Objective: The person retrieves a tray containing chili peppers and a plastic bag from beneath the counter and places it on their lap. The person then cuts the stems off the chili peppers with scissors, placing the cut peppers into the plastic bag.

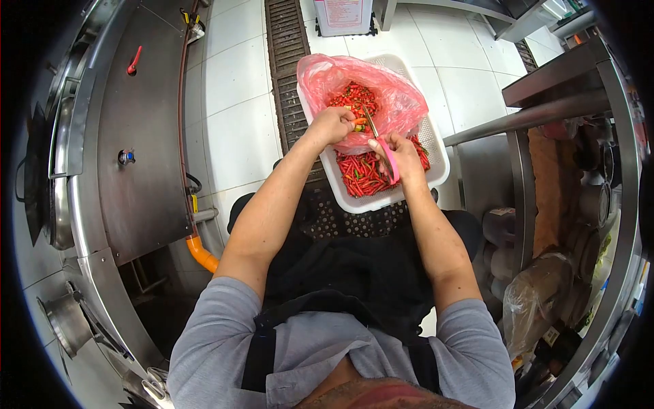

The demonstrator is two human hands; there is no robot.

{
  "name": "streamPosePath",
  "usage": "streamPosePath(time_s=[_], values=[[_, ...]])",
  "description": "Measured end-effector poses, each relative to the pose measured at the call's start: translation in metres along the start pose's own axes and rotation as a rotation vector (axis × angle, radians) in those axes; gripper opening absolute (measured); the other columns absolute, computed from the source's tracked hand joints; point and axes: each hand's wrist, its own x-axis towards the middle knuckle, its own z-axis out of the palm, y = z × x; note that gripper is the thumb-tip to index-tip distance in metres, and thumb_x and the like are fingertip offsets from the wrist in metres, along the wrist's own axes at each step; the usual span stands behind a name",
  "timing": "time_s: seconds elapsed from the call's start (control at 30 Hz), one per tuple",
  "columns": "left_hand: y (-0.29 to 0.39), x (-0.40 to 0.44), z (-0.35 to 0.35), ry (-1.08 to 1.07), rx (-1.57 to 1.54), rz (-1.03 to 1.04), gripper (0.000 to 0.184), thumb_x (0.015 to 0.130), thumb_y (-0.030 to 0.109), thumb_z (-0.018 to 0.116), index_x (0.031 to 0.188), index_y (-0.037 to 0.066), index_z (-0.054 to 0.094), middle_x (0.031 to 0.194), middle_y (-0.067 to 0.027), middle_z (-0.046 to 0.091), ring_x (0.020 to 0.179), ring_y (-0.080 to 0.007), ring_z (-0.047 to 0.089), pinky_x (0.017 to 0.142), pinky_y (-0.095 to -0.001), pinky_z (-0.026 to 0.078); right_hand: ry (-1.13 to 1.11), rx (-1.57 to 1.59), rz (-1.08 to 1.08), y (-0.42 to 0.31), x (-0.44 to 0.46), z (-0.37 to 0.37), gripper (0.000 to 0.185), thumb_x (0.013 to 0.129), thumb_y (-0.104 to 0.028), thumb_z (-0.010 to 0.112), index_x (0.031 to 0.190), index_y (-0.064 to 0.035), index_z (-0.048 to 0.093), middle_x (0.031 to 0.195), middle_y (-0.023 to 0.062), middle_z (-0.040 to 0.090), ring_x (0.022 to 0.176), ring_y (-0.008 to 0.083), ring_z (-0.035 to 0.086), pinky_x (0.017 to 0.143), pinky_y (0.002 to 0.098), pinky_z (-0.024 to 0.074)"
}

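My left hand (332, 125) is closed on a few chili peppers (358, 125), orange-red with some green, over the pink plastic bag. My right hand (402, 158) grips pink-handled scissors (385, 154), whose blades point up and left, close beside those peppers. The pink bag (402, 102) lies open with cut red chili pieces (354, 97) inside. It rests in a white perforated plastic basket (440, 153). Whole red chilies (366, 178), some with green stems, fill the basket's near part, partly under the bag.
A floor drain grate (285, 51) runs along the white tiles left of the basket. Beyond the basket stands a white container (343, 17). Steel kitchen equipment (139, 170) is on the left; a steel rack (545, 105) with stored items is on the right.
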Motion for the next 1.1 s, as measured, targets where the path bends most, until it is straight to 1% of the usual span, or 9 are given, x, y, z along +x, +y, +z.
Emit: streamPosePath(time_s=[0.07,0.2,0.4,0.6,0.67,0.8,0.9,1.07,1.1], values=[[0.000,-0.001,0.001,0.084,-0.114,-0.057,0.017,0.082,0.011,0.067,0.096,0.002,0.062,0.074,-0.0080,0.068,0.059,-0.0144,0.065,0.056,-0.0298,0.050,0.030,-0.049,0.023,-0.003,-0.003,0.003,0.046,0.078,-0.032,0.079,0.101,0.0027,0.060,0.068,0.0032,0.060,0.049,0.0093,0.056,0.043,0.0229,0.0440],[0.011,-0.008,0.000,0.092,-0.120,-0.039,0.016,0.085,0.008,0.066,0.097,0.002,0.058,0.074,-0.0062,0.066,0.060,-0.0111,0.061,0.055,-0.0285,0.047,0.040,0.017,-0.020,0.005,-0.004,0.008,0.049,0.077,-0.034,0.080,0.102,0.0026,0.060,0.069,0.0036,0.060,0.050,0.0099,0.057,0.045,0.0230,0.0466],[0.018,-0.020,0.012,-0.084,-0.276,-0.003,0.014,0.086,0.008,0.065,0.097,0.004,0.058,0.074,-0.0027,0.064,0.060,-0.0100,0.061,0.051,-0.0264,0.046,0.045,0.043,-0.049,0.000,-0.014,0.005,0.049,0.077,-0.035,0.080,0.102,0.0029,0.060,0.069,0.0037,0.060,0.052,0.0098,0.057,0.047,0.0237,0.0472],[0.017,-0.022,0.014,-0.042,-0.235,-0.064,0.014,0.086,0.009,0.065,0.097,0.003,0.058,0.073,-0.0024,0.062,0.059,-0.0102,0.061,0.050,-0.0258,0.046,0.015,-0.045,0.004,0.008,-0.012,0.000,0.044,0.077,-0.033,0.080,0.095,0.0024,0.061,0.066,0.0035,0.058,0.048,0.0104,0.055,0.042,0.0245,0.0428],[0.013,-0.020,0.015,-0.013,-0.190,-0.054,0.013,0.086,0.008,0.065,0.097,0.003,0.059,0.074,-0.0036,0.064,0.059,-0.0111,0.062,0.050,-0.0265,0.046,-0.047,-0.050,0.007,0.012,-0.012,-0.001,0.039,0.080,-0.033,0.078,0.094,-0.0016,0.060,0.063,0.0019,0.059,0.045,0.0102,0.054,0.040,0.0239,0.0409],[0.014,-0.016,0.010,0.098,-0.123,-0.055,0.014,0.083,0.005,0.063,0.096,0.001,0.059,0.076,-0.0073,0.067,0.060,-0.0130,0.064,0.052,-0.0292,0.049,0.001,-0.065,-0.007,0.013,-0.014,0.002,0.039,0.080,-0.032,0.078,0.096,-0.0007,0.060,0.065,0.0019,0.059,0.047,0.0094,0.055,0.041,0.0234,0.0421],[0.012,-0.014,0.011,0.171,-0.243,-0.031,0.015,0.082,0.004,0.063,0.097,0.001,0.059,0.077,-0.0075,0.067,0.062,-0.0129,0.065,0.055,-0.0289,0.049,0.006,0.019,-0.029,0.018,-0.011,0.003,0.048,0.077,-0.036,0.080,0.097,0.0028,0.060,0.068,0.0046,0.061,0.050,0.0111,0.057,0.044,0.0245,0.0446],[0.013,-0.015,0.019,0.000,-0.327,-0.014,0.017,0.081,0.002,0.064,0.097,0.000,0.059,0.076,-0.0069,0.067,0.064,-0.0134,0.065,0.054,-0.0285,0.048,-0.008,0.035,-0.054,0.017,-0.010,0.006,0.050,0.076,-0.037,0.080,0.099,0.0021,0.060,0.075,0.0052,0.063,0.058,0.0117,0.060,0.050,0.0243,0.0475],[0.015,-0.017,0.018,-0.004,-0.291,-0.023,0.012,0.085,0.004,0.064,0.096,0.004,0.058,0.077,-0.0043,0.066,0.064,-0.0096,0.064,0.052,-0.0234,0.045,-0.007,0.036,-0.052,0.014,-0.011,0.006,0.050,0.076,-0.037,0.080,0.099,0.0021,0.060,0.075,0.0052,0.063,0.058,0.0117,0.060,0.050,0.0243,0.0475]])
